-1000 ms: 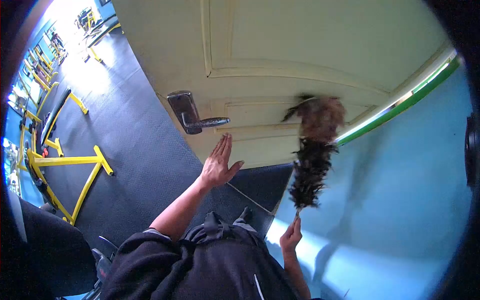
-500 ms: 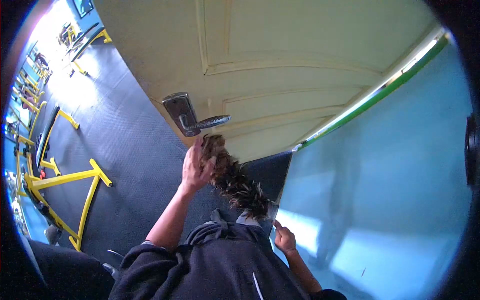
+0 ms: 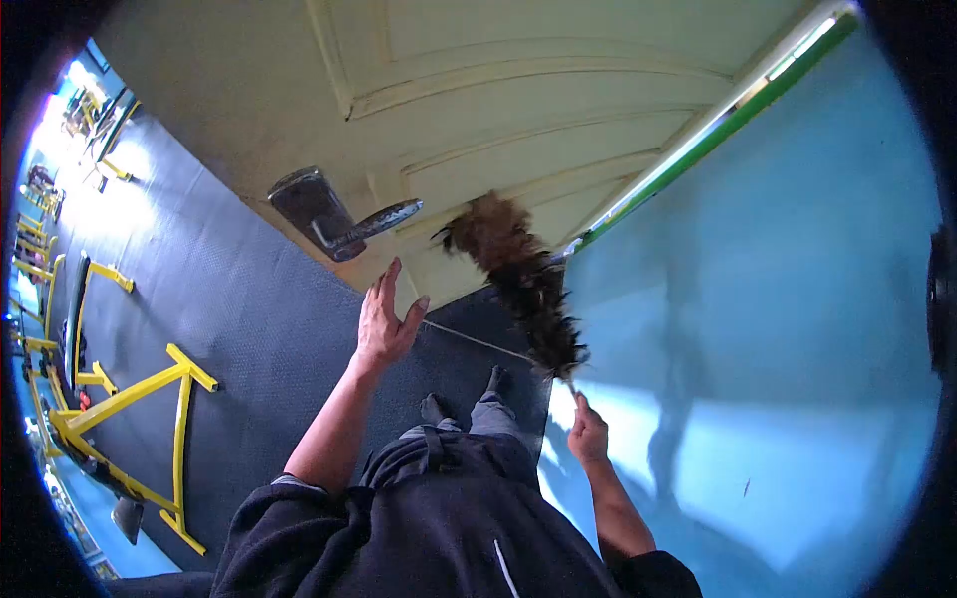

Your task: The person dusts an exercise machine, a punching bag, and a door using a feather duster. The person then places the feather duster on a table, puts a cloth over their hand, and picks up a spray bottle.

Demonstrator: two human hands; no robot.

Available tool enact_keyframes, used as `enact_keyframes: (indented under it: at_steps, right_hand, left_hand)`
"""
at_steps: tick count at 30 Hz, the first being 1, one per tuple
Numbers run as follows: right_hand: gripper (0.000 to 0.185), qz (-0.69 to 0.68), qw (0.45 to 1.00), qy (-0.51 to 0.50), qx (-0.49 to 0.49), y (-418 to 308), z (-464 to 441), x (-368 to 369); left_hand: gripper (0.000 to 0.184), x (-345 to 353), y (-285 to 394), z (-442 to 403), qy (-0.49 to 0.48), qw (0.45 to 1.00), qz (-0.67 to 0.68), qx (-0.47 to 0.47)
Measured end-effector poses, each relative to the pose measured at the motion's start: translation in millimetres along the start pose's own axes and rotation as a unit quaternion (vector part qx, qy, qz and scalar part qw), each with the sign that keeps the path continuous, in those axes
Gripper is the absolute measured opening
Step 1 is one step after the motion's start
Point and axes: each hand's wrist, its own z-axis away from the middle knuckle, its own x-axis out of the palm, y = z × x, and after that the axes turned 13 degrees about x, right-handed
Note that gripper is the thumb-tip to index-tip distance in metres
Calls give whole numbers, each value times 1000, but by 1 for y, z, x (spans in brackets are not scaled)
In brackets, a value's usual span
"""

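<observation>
Feather duster [image 3: 513,279] slants up from the right hand [image 3: 588,436], leaning toward the left, its brown feathered end lying over the lower part of the door. The right hand is closed around the thin stick, just below the feathers. The left hand [image 3: 382,324] is open, fingers stretched up and thumb spread apart, with nothing in it; whether its fingertips touch the door is hard to tell.

Between and below the hands are the wearer's dark top [image 3: 469,528] and feet on the black floor [image 3: 269,329]. Just beyond the left fingertips is the metal door handle [image 3: 377,223], its lever pointing toward the feathers but apart from them. Above both hands spreads the cream door [image 3: 558,110], with raised molding. To the right of the right hand stands the blue wall [image 3: 797,329], edged in green along the door. Left of the left hand is a yellow frame [image 3: 130,404], and well past it more gym equipment [image 3: 110,149] near a bright glare.

The step in hand appears to be dusting the door near its handle. A further stroke would call for the right hand to keep its hold and guide the feathers along the molding, clear of the lever.
</observation>
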Motion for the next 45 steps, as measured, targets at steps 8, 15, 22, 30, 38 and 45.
enact_keyframes:
  at_steps: [8,15,22,30,38,45]
  right_hand:
    - [36,-47,988,58,134,4,-18,-26]
    - [36,-88,976,74,187,19,-52,-40]
    - [33,-180,950,159,200,22,-98,-44]
    - [35,-216,949,81,213,27,-148,-39]
    - [34,-240,949,28,204,-9,-134,-9]
    - [31,-164,941,-126,269,36,-69,7]
  left_hand:
    - [66,23,26,-37,-51,997,10,53]
    - [62,35,61,-63,-94,991,7,91]
    - [62,48,70,-73,-104,989,-7,110]
    - [65,46,48,-53,-109,992,-48,-28]
    - [45,17,21,-21,-8,976,-181,-125]
    - [48,15,10,-23,-20,962,-197,-188]
